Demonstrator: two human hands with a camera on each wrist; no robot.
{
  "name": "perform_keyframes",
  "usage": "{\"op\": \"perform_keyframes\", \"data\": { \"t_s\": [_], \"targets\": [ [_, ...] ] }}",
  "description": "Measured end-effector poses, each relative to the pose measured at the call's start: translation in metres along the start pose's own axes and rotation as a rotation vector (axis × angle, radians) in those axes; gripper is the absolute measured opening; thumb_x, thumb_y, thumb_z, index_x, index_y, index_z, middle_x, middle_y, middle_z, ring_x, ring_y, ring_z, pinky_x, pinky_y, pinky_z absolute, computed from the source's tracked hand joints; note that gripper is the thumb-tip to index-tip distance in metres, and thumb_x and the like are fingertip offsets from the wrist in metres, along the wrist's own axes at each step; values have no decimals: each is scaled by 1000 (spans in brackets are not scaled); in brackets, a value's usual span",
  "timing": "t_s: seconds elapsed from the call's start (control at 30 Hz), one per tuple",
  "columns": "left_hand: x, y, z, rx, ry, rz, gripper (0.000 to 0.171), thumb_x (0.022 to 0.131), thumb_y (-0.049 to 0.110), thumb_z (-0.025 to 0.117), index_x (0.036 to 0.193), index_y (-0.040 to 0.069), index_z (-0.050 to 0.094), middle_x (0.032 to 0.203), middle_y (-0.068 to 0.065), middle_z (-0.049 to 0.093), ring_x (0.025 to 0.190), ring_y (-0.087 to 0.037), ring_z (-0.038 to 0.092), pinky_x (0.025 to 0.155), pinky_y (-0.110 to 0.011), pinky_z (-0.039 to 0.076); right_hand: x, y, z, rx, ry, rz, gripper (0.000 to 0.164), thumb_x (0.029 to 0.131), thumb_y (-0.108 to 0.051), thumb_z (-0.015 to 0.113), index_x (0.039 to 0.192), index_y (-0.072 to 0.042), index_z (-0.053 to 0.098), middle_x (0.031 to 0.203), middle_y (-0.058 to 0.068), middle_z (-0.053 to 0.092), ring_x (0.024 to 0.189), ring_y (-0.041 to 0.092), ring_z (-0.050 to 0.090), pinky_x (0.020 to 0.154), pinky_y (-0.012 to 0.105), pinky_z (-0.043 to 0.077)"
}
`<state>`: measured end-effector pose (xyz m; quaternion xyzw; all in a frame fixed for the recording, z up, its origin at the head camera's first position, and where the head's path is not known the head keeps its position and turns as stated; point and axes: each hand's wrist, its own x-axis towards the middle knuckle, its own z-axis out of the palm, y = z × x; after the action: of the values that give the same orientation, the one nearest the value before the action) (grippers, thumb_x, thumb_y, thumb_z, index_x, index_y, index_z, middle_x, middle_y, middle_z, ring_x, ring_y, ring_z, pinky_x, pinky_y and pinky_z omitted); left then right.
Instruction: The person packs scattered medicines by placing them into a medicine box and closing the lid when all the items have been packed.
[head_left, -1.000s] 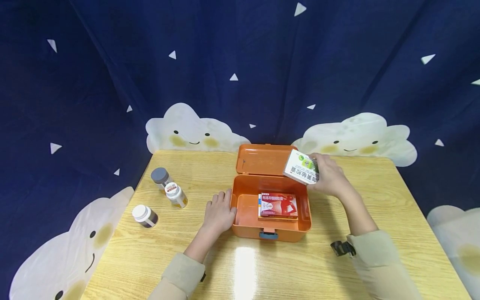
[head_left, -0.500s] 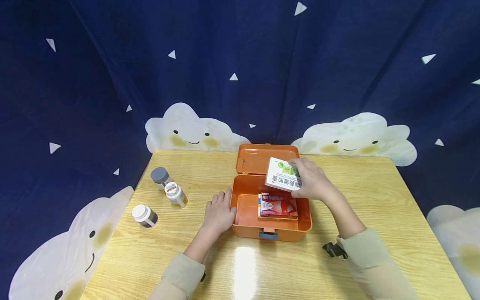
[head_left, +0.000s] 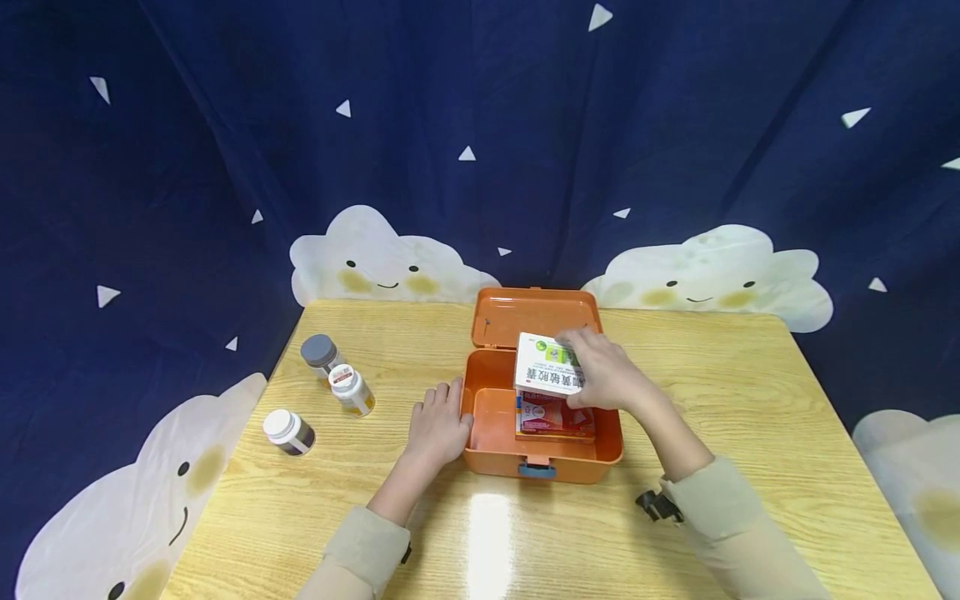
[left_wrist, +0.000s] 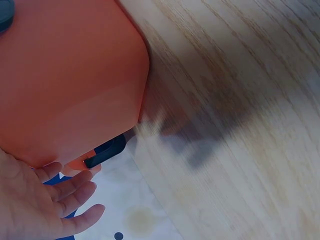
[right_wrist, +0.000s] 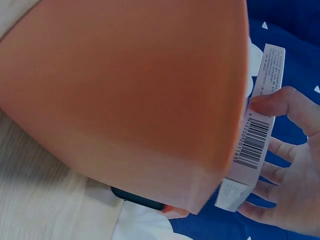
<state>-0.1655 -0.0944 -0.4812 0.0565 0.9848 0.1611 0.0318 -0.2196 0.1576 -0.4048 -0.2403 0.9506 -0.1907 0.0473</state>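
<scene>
Right fingers point(right_wrist: 272, 172) pinching white carton point(head_left: 546, 365) over half-bare box point(head_left: 492, 417), left fingers point(left_wrist: 77, 198) relaxed at rim point(head_left: 466, 368)

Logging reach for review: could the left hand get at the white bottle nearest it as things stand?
Probably yes: the left hand rests against the orange box, and nothing visible stands between hand and bottle.

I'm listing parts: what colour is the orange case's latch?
The latch is blue-grey, clearest in the head view.
</scene>
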Motion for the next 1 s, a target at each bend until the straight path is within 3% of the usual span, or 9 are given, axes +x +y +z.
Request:
{"op": "perform_keyframes", "data": {
  "t_s": [0.33,0.7,1.0],
  "targets": [
    [0,0,0,-10,0,-2,54,89,26,45,138,6,33,123,-14,45,110,-32,42,85,-46,36,0,1,16,-23,-35,-32,86,53,-18,86,125,-8,41,118,14,49,104,31,45,83,52,38],
    [0,0,-1,-9,2,0,54,89,26,45,137,6,33,123,-14,45,110,-31,42,84,-46,37,0,9,37,-37,-80,-17,86,55,-19,86,127,-9,40,122,14,47,110,33,43,87,57,35],
    [0,0,-2,-8,-5,-4,54,89,26,44,138,6,33,124,-14,44,110,-32,42,85,-47,36,1,12,51,-63,-117,-9,87,56,-21,86,129,-9,40,120,13,46,102,31,45,84,52,38]
  ]
}}
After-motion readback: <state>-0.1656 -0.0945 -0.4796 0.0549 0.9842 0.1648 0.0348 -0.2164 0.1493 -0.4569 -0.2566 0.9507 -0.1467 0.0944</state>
